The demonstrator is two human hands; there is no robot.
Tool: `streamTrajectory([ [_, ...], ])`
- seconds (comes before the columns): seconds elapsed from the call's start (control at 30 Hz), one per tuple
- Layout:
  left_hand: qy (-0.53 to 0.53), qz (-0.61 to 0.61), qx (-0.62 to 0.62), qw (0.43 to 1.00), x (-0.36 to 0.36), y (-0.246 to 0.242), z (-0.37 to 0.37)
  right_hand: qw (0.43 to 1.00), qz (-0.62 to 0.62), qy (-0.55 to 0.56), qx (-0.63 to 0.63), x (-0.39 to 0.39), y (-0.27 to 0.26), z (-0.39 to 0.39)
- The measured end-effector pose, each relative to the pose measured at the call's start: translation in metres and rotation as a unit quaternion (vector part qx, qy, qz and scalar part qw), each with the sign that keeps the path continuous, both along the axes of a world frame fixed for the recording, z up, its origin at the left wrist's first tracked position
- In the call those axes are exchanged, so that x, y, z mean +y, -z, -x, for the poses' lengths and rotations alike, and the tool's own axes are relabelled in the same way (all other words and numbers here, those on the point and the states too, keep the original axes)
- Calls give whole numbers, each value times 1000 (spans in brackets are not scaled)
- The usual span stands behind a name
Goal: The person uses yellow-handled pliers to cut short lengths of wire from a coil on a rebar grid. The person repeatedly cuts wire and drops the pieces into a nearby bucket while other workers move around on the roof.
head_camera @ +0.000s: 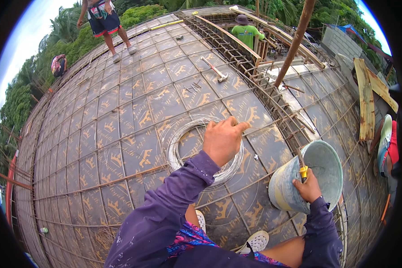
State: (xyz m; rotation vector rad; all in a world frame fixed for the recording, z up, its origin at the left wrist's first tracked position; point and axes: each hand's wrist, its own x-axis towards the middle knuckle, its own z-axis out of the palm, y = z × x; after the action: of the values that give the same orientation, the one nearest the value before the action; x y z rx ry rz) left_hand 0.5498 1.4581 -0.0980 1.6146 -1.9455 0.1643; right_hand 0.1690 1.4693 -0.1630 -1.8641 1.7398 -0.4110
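My left hand (222,139) is raised above a coil of thin tie wire (178,152), thumb and fingers pinched together. A thin strand appears at its fingertips. The coil lies on a grid of steel reinforcing bars over dark, printed form panels (134,124). My right hand (308,187) grips yellow-handled pliers (303,171), with the jaws pointing away from me. Right beside that hand, a grey plastic bucket (325,171) is tipped, its mouth facing right. Whether the hand touches the bucket is hard to tell.
A claw hammer (217,72) lies ahead near a few short bar pieces (192,86). A rebar beam cage (244,75) runs along an opening where a person in green (246,33) stands. A rusty pole (294,43) rises at right. Another person (107,23) stands at far left.
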Motion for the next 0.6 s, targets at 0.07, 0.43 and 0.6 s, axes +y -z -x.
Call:
streamTrajectory([
  [0.07, 5, 3, 2, 1000, 0, 0, 0, 1000, -3, -2, 3, 0, -1, 0],
  [0.43, 7, -13, 26, 1000, 2, -1, 2, 1000, 5, -6, -2, -1, -1, -1],
  [0.6, 15, -11, 25, 999, 1, -2, 1, 1000, -3, 4, 10, -1, 0, -1],
])
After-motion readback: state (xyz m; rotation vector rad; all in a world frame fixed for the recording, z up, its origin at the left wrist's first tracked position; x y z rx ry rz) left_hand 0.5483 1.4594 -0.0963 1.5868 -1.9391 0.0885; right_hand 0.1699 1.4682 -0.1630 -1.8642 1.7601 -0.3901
